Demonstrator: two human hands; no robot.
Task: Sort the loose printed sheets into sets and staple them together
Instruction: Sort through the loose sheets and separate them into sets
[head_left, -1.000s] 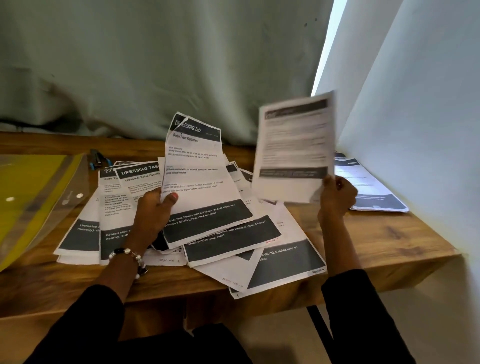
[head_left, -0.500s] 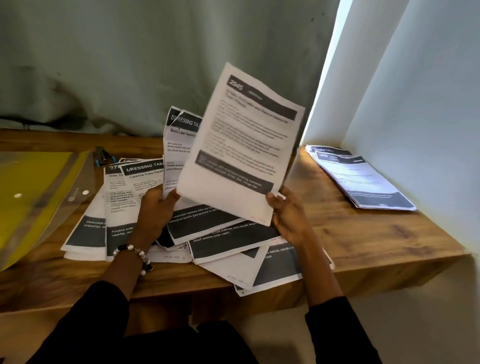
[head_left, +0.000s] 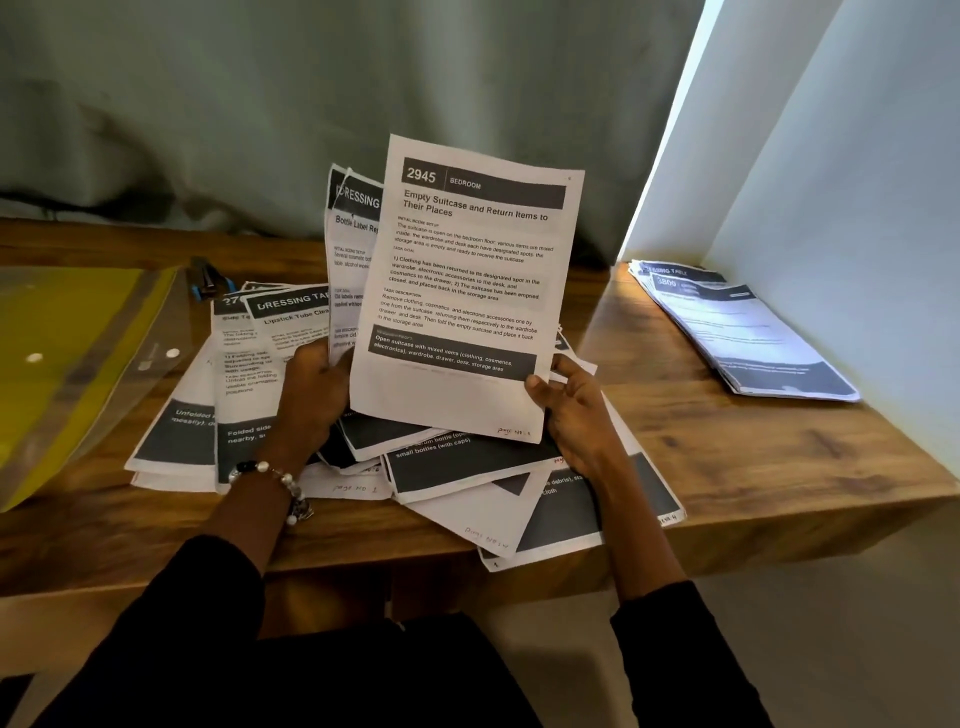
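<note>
Right hand (head_left: 574, 410) pinches the lower right edge of sheet 2945 (head_left: 467, 280), upright over the loose pile (head_left: 467, 478) on the desk (head_left: 753, 467). Left hand (head_left: 311, 395) grips the sheet behind (head_left: 353, 244). Sorted stack (head_left: 743, 332) lies well apart, far right.

A heap of loose sheets (head_left: 467, 483) lies on the middle of the desk (head_left: 753, 457), its front corner hanging over the near edge. Above it, the left hand (head_left: 311, 395) holds a sheet (head_left: 349, 260) upright; the right hand (head_left: 576, 410) holds another sheet (head_left: 467, 291) in front of it. A folder (head_left: 67, 353) lies at the left, a stapler (head_left: 208, 278) behind it, and 1 stack (head_left: 737, 332) at the right by the wall (head_left: 857, 182).
</note>
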